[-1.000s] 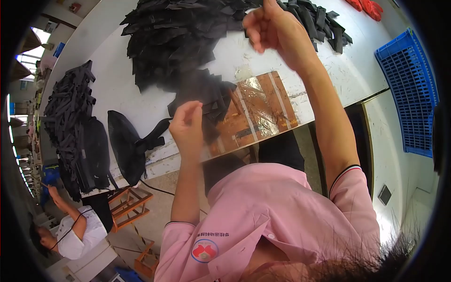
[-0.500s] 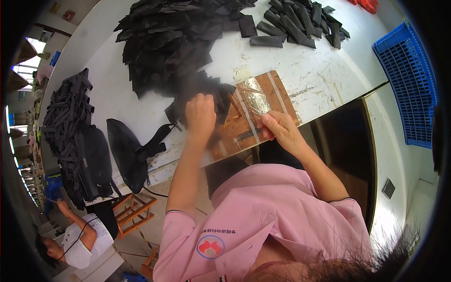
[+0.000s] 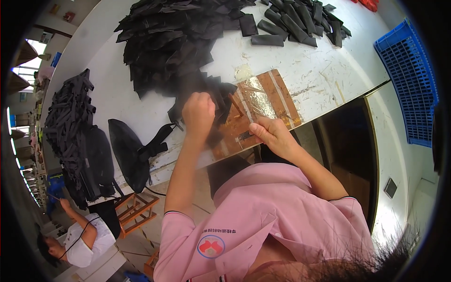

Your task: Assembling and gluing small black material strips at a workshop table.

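My left hand is closed in a fist over the near end of the black fabric pieces, gripping fabric at its fingers. Just right of it lies a brown wooden board with pale strips, a shiny clear film patch and a short wooden stick. Over the board's front part my right hand is closed, thumb against the curled fingers. Whatever it pinches is too small or hidden to make out. A dark flat strip shows beside its fingertips.
A large black fabric pile covers the table's far side. Black folded pieces lie farther right, black strips at left. A black pouch-like piece lies near the edge. A blue crate stands right; another person sits lower left.
My right hand has moved left and slightly toward me over the board, uncovering more of the clear film. My left hand stays closed at nearly the same place.
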Demonstrator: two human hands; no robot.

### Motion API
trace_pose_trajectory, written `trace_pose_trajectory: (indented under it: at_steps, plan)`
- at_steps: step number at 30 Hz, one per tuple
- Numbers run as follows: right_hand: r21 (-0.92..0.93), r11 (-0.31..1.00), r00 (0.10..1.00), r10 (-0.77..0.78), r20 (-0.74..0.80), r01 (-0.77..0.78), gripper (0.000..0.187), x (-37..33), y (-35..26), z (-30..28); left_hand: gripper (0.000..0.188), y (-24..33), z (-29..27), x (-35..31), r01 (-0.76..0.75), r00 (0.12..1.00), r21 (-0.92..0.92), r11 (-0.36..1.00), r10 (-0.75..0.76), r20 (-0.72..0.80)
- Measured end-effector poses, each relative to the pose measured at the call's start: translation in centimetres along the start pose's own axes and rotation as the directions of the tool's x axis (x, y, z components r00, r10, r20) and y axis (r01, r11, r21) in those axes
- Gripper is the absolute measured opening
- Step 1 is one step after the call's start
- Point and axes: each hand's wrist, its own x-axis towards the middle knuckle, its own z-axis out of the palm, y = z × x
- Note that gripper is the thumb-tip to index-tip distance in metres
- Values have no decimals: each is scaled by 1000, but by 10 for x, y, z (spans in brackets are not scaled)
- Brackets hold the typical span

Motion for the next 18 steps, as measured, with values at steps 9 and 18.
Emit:
trace_pose_trajectory:
  at_steps: [9,18]
  plan:
    - [69,948,922,-285,-262,312,19,5,-36,20,4,67,-72,-22,429,903,-771,471,-249,350]
    - [-400,753,793,-601,-95,523,11,0,-29,25,4,59,-73,-51,467,884,-737,488,-236,404]
